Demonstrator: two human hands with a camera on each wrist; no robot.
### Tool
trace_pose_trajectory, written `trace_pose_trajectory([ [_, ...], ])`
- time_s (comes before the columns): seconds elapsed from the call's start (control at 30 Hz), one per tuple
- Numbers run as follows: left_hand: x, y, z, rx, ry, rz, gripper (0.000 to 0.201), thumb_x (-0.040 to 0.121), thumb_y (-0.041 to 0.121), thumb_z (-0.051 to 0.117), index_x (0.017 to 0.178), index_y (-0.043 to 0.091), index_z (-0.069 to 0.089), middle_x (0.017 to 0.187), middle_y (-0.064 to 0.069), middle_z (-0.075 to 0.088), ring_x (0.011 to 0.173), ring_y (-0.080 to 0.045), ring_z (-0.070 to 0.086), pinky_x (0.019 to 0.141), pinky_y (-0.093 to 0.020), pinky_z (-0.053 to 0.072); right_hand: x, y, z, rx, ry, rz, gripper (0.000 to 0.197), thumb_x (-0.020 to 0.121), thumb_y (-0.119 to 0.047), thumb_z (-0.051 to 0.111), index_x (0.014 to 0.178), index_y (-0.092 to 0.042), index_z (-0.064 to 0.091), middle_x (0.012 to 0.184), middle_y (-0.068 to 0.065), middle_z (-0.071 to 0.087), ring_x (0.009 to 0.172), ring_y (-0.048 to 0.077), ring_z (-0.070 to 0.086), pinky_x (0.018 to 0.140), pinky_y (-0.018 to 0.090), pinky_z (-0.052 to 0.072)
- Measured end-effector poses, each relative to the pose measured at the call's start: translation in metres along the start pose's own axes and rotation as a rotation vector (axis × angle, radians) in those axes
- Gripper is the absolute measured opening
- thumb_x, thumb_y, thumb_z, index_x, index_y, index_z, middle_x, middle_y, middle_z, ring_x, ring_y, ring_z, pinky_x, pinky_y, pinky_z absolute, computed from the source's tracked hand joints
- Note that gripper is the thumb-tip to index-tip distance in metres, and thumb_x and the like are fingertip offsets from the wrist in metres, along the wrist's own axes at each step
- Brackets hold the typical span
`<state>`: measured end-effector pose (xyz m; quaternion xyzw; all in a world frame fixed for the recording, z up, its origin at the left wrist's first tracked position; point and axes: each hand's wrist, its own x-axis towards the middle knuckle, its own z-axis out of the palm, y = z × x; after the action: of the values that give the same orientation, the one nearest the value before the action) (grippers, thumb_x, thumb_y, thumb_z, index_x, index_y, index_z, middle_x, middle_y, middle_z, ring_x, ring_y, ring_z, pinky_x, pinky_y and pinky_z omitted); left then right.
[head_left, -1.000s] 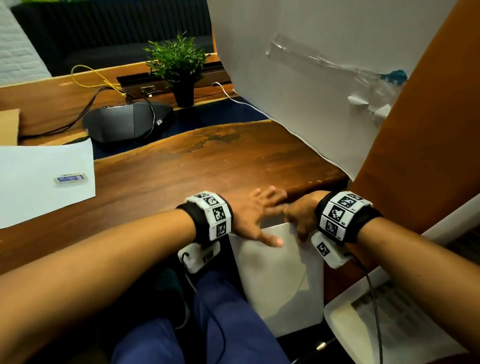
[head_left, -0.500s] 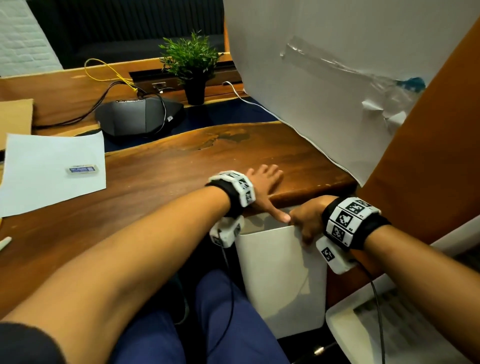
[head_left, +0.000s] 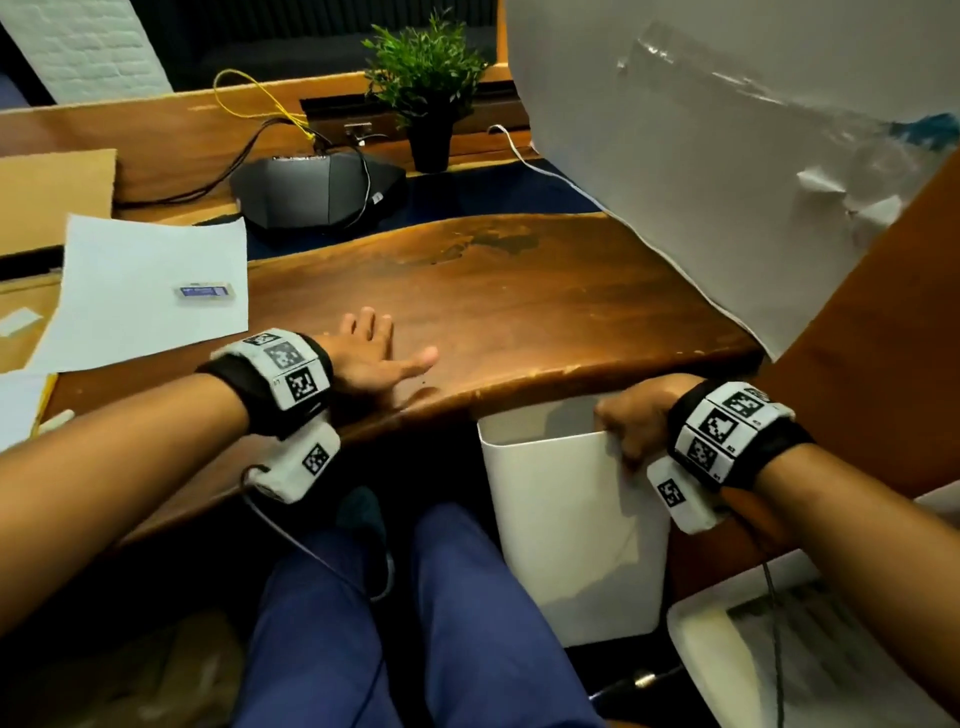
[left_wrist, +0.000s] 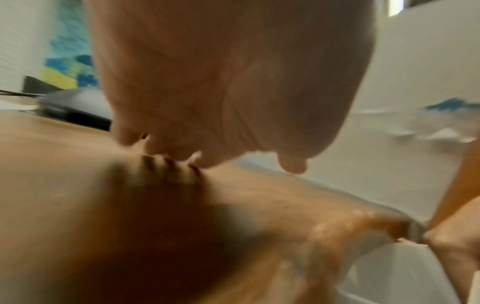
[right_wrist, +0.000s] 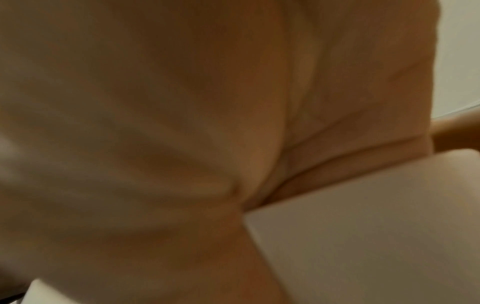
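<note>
Gripping hand: right hand (head_left: 631, 415), fingers curled over the near rim of the white bin (head_left: 566, 525).
Bin: upright, tucked under the bench (head_left: 519, 312) edge, directly below the right hand and just beside the person's knee.
Left hand: left hand (head_left: 371, 358) lies flat on the bench top, fingers straight and spread, holding nothing, well left of the bin.
Left of left hand: paper sheet (head_left: 150, 280) with a small card (head_left: 205, 291) on it.
Beyond both hands: potted plant (head_left: 426, 78).
</note>
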<state>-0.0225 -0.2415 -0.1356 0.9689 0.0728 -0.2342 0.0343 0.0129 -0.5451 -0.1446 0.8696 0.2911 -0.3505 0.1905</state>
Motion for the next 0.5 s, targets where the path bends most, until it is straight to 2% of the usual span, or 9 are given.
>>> trace_pose_trajectory([
  [0.07,0.003,0.003,0.008,0.069,-0.074,-0.004,0.138,0.051,0.098,0.008,0.154,0.011,-0.017,0.159,-0.013,-0.026,0.148,-0.034,-0.018,0.119,-0.053,-0.002,0.004,-0.01,-0.004,-0.015,-0.008,-0.014,0.032,0.082,-0.025,0.077,0.111,-0.017,0.068,0.096,-0.002,0.068,0.088,0.022,0.064,0.076,0.031,0.052],
  [0.13,0.001,0.029,0.013,0.074,-0.047,0.09,0.14,0.051,0.1,0.011,0.153,0.009,-0.019,0.157,-0.012,-0.029,0.147,-0.033,-0.022,0.119,-0.051,-0.006,0.007,-0.018,-0.006,-0.018,-0.007,-0.023,0.03,0.083,-0.022,0.076,0.112,-0.019,0.069,0.093,-0.004,0.064,0.084,0.019,0.06,0.077,0.03,0.051],
  [0.2,-0.002,0.065,0.02,0.082,-0.018,0.24,0.136,0.058,0.1,0.018,0.152,0.01,-0.02,0.156,-0.01,-0.032,0.146,-0.03,-0.025,0.12,-0.05,-0.009,0.007,-0.023,-0.006,-0.036,-0.014,-0.022,0.029,0.085,-0.021,0.073,0.114,-0.016,0.069,0.091,-0.003,0.065,0.083,0.019,0.06,0.082,0.034,0.053],
  [0.3,-0.014,0.114,0.034,0.086,0.005,0.49,0.123,0.073,0.093,0.029,0.153,0.013,-0.02,0.158,-0.005,-0.031,0.145,-0.023,-0.027,0.121,-0.048,-0.009,0.005,-0.022,-0.006,-0.066,-0.004,0.005,0.031,0.083,-0.028,0.075,0.11,-0.015,0.066,0.079,-0.005,0.062,0.082,0.022,0.061,0.079,0.036,0.053],
  [0.37,-0.024,0.13,0.038,0.028,-0.025,0.616,0.112,0.081,0.086,0.03,0.153,0.017,-0.02,0.159,-0.001,-0.03,0.146,-0.017,-0.026,0.122,-0.046,-0.008,0.006,-0.018,-0.002,-0.078,0.002,0.005,0.038,0.082,-0.033,0.076,0.113,-0.015,0.065,0.093,-0.001,0.069,0.091,0.023,0.065,0.087,0.039,0.054],
  [0.43,-0.037,0.127,0.036,-0.093,0.042,0.646,0.105,0.086,0.081,0.03,0.154,0.019,-0.02,0.159,0.001,-0.03,0.146,-0.015,-0.025,0.122,-0.045,-0.008,0.006,-0.014,0.003,-0.066,-0.002,0.009,0.04,0.086,-0.03,0.073,0.12,-0.012,0.062,0.108,0.001,0.069,0.101,0.023,0.065,0.09,0.037,0.052],
  [0.5,-0.053,0.109,0.037,-0.148,0.245,0.528,0.109,0.082,0.084,0.025,0.153,0.016,-0.021,0.158,-0.004,-0.03,0.146,-0.019,-0.026,0.121,-0.045,-0.01,0.005,-0.011,0.007,-0.038,-0.002,0.002,0.038,0.088,-0.023,0.071,0.122,-0.013,0.061,0.108,0.0,0.068,0.099,0.021,0.065,0.088,0.034,0.052],
])
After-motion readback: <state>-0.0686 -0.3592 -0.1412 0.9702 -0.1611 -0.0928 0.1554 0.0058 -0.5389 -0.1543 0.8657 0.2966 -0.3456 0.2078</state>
